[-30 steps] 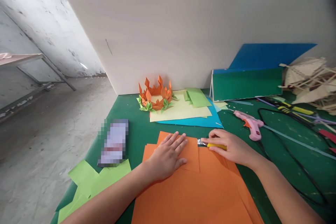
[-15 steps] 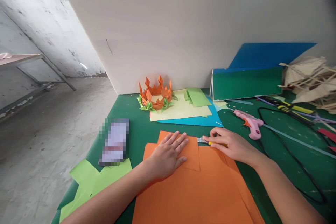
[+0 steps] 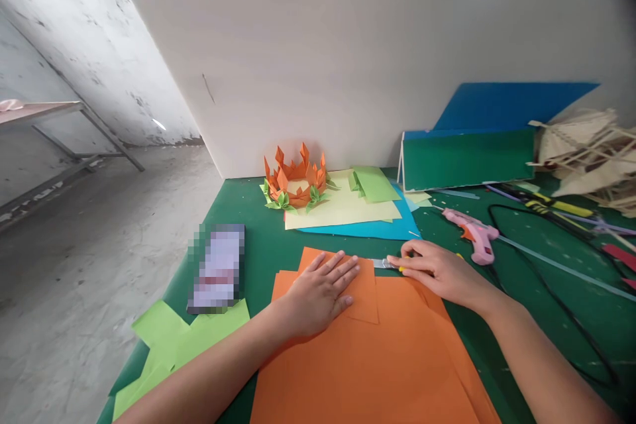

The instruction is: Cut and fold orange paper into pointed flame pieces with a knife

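Lower centre: pin the orange paper [image 3: 368, 298] under your left hand [image 3: 318, 295], fingers apart, clear of the utility knife [image 3: 381, 264] your right hand [image 3: 442, 273] clamps.

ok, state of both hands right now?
Left hand: open, lying flat on the orange paper.
Right hand: closed, holding the cutter, blade toward the left hand.
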`<state>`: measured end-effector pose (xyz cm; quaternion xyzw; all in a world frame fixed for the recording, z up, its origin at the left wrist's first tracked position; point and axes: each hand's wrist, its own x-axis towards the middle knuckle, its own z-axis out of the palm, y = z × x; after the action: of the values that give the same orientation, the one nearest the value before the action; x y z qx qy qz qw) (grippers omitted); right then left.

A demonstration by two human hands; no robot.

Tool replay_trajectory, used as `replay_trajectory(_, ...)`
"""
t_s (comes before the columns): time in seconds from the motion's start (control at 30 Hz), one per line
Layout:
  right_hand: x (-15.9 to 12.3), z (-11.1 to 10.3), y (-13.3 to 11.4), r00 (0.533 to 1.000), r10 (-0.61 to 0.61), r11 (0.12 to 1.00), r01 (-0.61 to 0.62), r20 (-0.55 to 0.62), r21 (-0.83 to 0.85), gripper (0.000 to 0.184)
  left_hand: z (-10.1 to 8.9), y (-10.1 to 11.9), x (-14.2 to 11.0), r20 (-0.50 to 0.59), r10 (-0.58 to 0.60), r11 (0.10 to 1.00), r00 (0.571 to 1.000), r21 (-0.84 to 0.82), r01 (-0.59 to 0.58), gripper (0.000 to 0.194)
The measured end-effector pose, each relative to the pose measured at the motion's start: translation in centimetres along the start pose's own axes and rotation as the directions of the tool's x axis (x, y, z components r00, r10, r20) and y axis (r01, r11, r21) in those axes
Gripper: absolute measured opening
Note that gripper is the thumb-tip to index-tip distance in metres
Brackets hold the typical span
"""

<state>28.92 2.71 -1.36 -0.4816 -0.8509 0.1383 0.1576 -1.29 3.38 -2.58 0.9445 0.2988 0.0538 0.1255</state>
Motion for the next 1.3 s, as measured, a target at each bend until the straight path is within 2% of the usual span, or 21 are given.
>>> replay_trajectory(0.23,1.0,0.2,-0.2,0.999,-0.038,0.999,0.037,-0.014,-0.014,0.034,0.3,-0.1,0.1,0.003,0.005,1.000,1.000,-0.001,-0.005,0.054)
replay_trajectory(0.67,3.5,1.2,-0.9,0.995,-0.100,0.995,0.101,0.026,-0.025,0.032,-0.5,0.2,0.0,0.074,-0.021,0.999,0.997,-0.032,0.024,0.055)
replay_trajectory(0.93,5.5,1.6,-0.8,0.982,-0.186,0.981,0.187,0.019,-0.048,0.033,0.4,-0.3,0.0,0.008,0.015,0.999,1.000,0.028,-0.016,0.055)
replay_trajectory(1.07,6.3,1.9,-1.0,0.981,-0.192,0.980,0.194,0.033,-0.051,0.032,0.7,-0.5,0.0,0.032,0.005,0.998,0.999,0.055,-0.006,0.056)
replay_trajectory(1.2,7.3,2.3,-1.5,0.978,-0.208,0.978,0.208,0.013,-0.034,0.030,0.7,-0.5,0.0,-0.007,0.019,0.997,1.000,0.076,-0.019,0.054)
replay_trajectory(1.3,8.2,2.8,-2.1,0.972,-0.234,0.972,0.233,-0.013,-0.040,0.029,0.6,-0.4,0.0,0.003,0.018,0.997,1.000,0.074,-0.018,0.055)
